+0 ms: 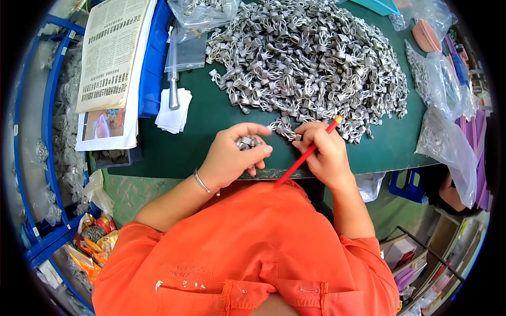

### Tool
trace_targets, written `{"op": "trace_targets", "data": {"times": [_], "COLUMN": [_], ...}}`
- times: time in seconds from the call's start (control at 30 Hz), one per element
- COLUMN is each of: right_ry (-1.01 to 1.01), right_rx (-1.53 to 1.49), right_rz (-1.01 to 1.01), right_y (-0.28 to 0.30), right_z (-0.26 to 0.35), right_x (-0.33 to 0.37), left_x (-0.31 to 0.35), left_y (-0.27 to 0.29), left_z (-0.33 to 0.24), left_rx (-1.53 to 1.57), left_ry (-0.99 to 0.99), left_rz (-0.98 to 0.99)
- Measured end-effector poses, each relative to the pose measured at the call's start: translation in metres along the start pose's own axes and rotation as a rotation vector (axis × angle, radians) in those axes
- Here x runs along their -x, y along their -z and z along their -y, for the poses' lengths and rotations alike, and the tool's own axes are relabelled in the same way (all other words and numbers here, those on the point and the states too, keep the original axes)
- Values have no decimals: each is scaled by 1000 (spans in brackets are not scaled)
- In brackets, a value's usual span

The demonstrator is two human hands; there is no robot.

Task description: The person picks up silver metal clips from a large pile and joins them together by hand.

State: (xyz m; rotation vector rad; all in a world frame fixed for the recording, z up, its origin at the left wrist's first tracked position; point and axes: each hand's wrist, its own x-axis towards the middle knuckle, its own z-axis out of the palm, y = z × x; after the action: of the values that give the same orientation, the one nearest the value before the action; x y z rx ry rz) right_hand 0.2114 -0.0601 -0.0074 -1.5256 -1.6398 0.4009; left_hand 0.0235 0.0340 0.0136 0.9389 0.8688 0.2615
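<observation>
Metal pieces (311,63) heaped just beyond both hands, a few between the fingertips; silver-grey, ribbed bands with looped ends. Left hand (224,152) — curled around several. Right hand (328,158) — gripping a red pen-shaped stick (299,163).

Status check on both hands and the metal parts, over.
Left hand: cupped around a few grey metal parts. Right hand: gripping red pen-like tool, fingertips by near edge of heap. Nothing plainly blocking either hand.

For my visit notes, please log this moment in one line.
left hand: holds metal pieces | right hand: holds slim red tool | metal pile: on green table
</observation>
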Motion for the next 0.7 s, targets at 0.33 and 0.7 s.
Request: {"op": "trace_targets", "data": {"times": [0.33, 0.7], "right_ry": [-383, -293], "right_rx": [-1124, -1048], "right_rz": [-159, -100], "right_y": [-10, -19], "right_z": [16, 14], "right_x": [15, 19], "left_x": [1, 7], "left_y": [-6, -8], "left_z": [-1, -4], "left_rx": [-189, -522], "left_ry": [-91, -719], "left_rz": [35, 64]}}
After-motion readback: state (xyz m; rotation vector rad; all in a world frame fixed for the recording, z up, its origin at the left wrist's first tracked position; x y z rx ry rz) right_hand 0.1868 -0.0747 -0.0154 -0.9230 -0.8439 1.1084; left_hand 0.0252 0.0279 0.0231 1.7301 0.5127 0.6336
